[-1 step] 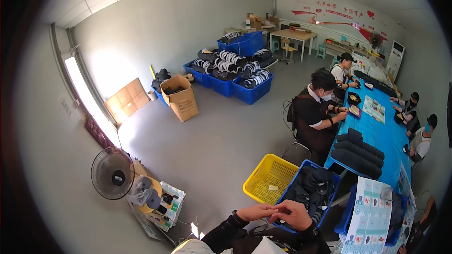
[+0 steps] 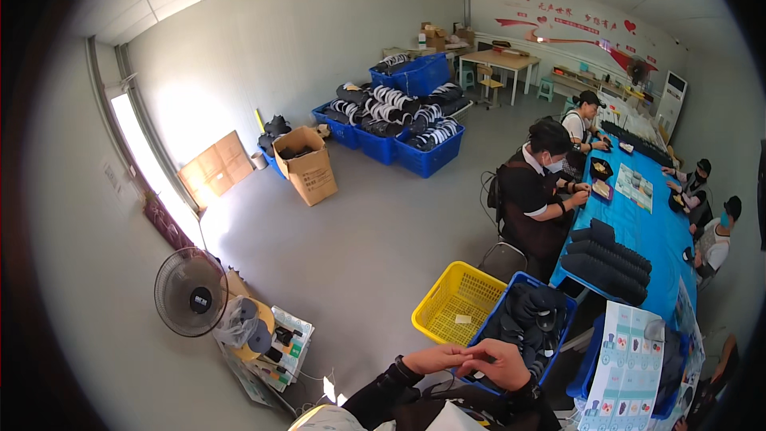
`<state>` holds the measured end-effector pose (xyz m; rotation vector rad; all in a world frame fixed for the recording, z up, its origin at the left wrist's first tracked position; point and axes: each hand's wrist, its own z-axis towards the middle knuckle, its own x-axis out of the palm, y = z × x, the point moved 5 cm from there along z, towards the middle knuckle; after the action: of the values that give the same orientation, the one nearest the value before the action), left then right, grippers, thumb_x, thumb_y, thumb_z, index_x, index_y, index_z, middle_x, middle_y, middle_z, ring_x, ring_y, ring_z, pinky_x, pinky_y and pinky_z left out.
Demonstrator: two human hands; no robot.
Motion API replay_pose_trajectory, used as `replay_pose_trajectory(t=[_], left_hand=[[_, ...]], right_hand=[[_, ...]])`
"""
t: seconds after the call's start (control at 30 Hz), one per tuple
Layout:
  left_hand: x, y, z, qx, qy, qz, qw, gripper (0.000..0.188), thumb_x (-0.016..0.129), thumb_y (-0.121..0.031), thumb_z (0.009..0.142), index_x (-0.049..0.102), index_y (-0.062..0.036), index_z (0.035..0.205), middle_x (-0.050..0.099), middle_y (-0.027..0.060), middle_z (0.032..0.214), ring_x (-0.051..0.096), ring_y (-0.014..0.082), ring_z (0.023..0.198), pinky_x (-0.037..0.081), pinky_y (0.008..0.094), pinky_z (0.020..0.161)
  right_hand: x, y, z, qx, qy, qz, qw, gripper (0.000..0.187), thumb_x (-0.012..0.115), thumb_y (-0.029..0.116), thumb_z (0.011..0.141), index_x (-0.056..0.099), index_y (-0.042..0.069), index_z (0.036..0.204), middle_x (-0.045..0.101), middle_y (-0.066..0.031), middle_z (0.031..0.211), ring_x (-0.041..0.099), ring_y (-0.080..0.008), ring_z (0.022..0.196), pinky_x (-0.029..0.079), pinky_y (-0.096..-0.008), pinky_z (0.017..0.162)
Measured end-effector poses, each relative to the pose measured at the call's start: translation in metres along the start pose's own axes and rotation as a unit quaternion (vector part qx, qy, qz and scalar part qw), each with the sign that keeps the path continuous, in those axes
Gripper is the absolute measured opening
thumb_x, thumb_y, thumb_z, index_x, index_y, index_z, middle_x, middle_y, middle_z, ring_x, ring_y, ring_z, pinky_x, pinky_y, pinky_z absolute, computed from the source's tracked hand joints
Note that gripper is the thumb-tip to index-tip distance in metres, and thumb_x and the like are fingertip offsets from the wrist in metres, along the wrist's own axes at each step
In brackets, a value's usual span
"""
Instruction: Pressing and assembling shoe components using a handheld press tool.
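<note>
- At the near edge of the picture, low and a little right of centre, the left hand [image 2: 433,359] and the right hand [image 2: 501,361] meet, fingertips touching, as if working one small item between them; both forearms wear dark sleeves, and the left wrist carries a dark band.
- The grip of each hand looks pressed together at the fingertips, but whatever sits between them is too small to make out, so I cannot tell what they pinch.
- Just beyond the hands stands a blue crate [image 2: 523,326] heaped with dark, rounded pieces; it sits within easy reach, likely so pieces can be taken out or dropped in without leaning.
- Touching its left side is a yellow crate [image 2: 456,303], nearly bare apart from a small pale scrap on its mesh floor.
- To the right, a long blue surface [image 2: 650,227] runs away into the room, with rows of dark stacked pieces [image 2: 608,259] on its near part.
- Other people [image 2: 536,191] sit along both sides of that surface, their hands busy at small trays.
- On the far left floor, a fan [image 2: 190,293] stands beside a cluttered stand by the wall.
</note>
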<state>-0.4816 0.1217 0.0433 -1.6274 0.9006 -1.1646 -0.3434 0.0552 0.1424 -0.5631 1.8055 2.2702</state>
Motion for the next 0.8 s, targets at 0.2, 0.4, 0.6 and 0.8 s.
replay_pose_trajectory(t=[0.2, 0.4, 0.6, 0.8], left_hand=[[0.011, -0.015, 0.012, 0.068, 0.073, 0.004, 0.995, 0.038, 0.052, -0.039, 0.108, 0.06, -0.0075, 0.088, 0.053, -0.0036, 0.081, 0.048, 0.0075, 0.077, 0.04, 0.0234, 0.076], [0.018, -0.019, 0.023, 0.085, 0.089, 0.026, 0.992, 0.042, 0.052, -0.04, 0.108, 0.058, -0.0075, 0.083, 0.053, -0.0035, 0.08, 0.047, 0.0075, 0.075, 0.04, 0.0241, 0.074], [0.012, -0.006, 0.028, 0.08, 0.008, -0.047, 0.996, 0.042, 0.052, -0.04, 0.108, 0.06, -0.0064, 0.084, 0.054, -0.0036, 0.079, 0.048, 0.0082, 0.074, 0.04, 0.0232, 0.072], [0.023, -0.023, 0.033, 0.081, 0.023, -0.004, 0.996, 0.042, 0.054, -0.04, 0.107, 0.062, -0.0049, 0.085, 0.054, -0.0031, 0.074, 0.048, 0.0076, 0.07, 0.041, 0.0236, 0.069]], right_hand=[[-0.014, 0.014, 0.003, -0.054, -0.019, -0.015, 0.998, 0.012, 0.073, 0.006, 0.09, 0.075, 0.002, 0.101, 0.074, -0.0119, 0.09, 0.072, -0.0264, 0.082, 0.056, -0.0295, 0.076], [-0.023, 0.001, -0.001, -0.058, -0.002, 0.049, 0.997, 0.008, 0.068, 0.004, 0.094, 0.074, 0.0, 0.098, 0.071, -0.0092, 0.083, 0.071, -0.0177, 0.071, 0.054, -0.0268, 0.065], [-0.019, -0.014, -0.003, 0.041, 0.034, 0.264, 0.963, 0.012, 0.063, 0.001, 0.099, 0.071, -0.003, 0.106, 0.074, -0.0111, 0.09, 0.075, -0.0202, 0.086, 0.058, -0.0279, 0.078], [-0.032, -0.014, -0.009, 0.016, -0.004, 0.233, 0.972, 0.012, 0.062, -0.006, 0.097, 0.072, -0.005, 0.103, 0.07, -0.0105, 0.093, 0.074, -0.02, 0.087, 0.057, -0.0276, 0.079]])
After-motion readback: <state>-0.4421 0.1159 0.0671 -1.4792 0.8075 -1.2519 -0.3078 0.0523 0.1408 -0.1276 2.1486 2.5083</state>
